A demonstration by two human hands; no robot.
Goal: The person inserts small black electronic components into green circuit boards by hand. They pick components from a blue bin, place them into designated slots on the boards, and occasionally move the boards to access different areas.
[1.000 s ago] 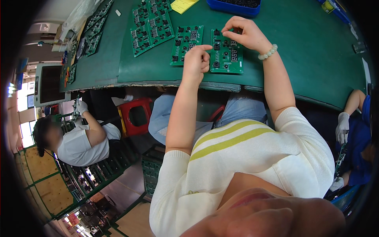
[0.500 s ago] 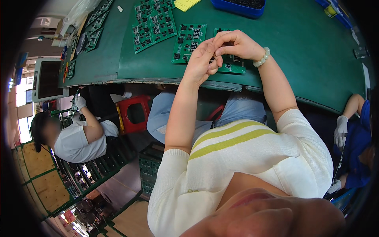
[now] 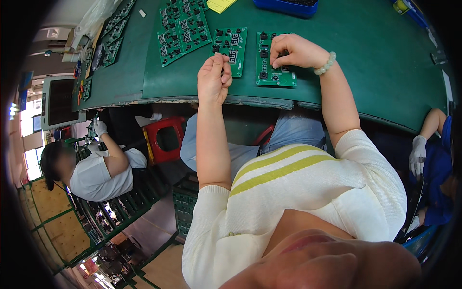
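Observation:
Two green circuit boards lie side by side on the green tabletop, each carrying black push buttons and digit displays. Over the lower left edge of the left circuit board [image 3: 239,50] is my left hand [image 3: 213,81], its thumb and fingertips pinched together. Whatever it may hold is too small to make out. My right hand [image 3: 299,52], with a beaded bracelet at the wrist, covers the upper right of the right circuit board [image 3: 269,81]. Its fingers are bent down and closed toward the board. What lies between those fingertips is hidden.
Larger panels of joined circuit boards [image 3: 185,36] lie to the left. A blue tray [image 3: 286,8] of small black parts stands at the back, near a yellow paper [image 3: 220,5]. Co-workers with gloved hands sit at the left [image 3: 100,126] and right [image 3: 417,156].
My hands were together between the two boards and have come apart. The left moved left and toward me, while the right shifted slightly right, uncovering more of both boards.

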